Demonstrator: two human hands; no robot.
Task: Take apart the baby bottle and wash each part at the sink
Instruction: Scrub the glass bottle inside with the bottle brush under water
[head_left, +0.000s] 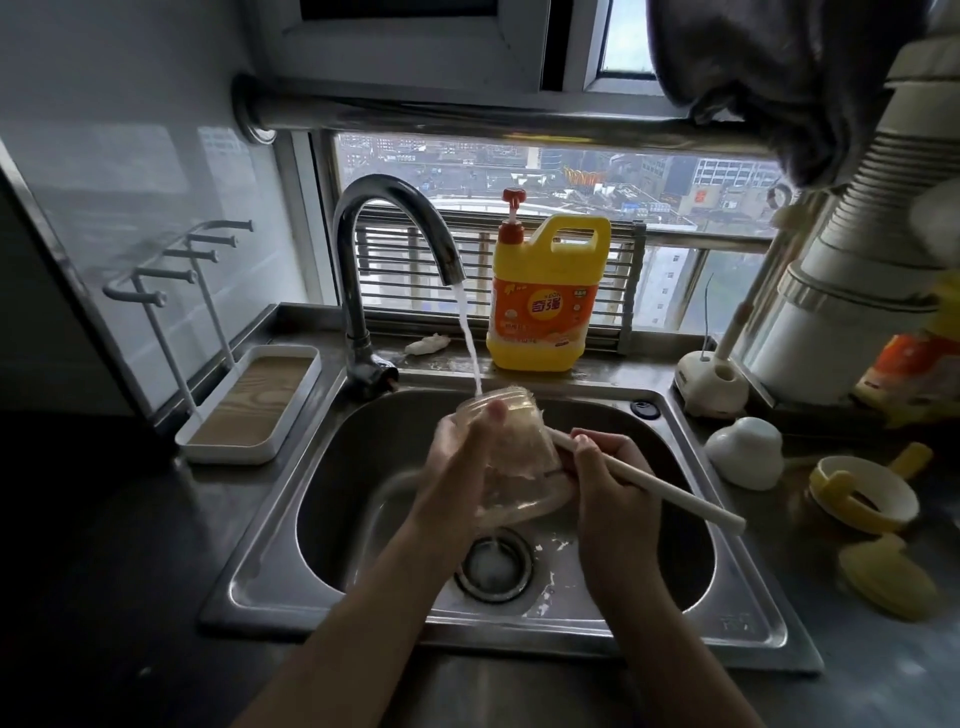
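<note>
Clear plastic baby bottle body is held tilted over the stainless steel sink, mouth up under the water stream from the chrome gooseneck tap. Left hand — fingers wrapped round the bottle wall. Right hand — fingers gripping the long white brush handle, whose far end meets the bottle. Yellow handled collar ring and white domed cap lie on the bench, right.

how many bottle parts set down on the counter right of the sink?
3: white dome cap beside the sink rim; yellow-handled ring right of it; yellow piece nearer the person. Others may lie out of frame.
</note>
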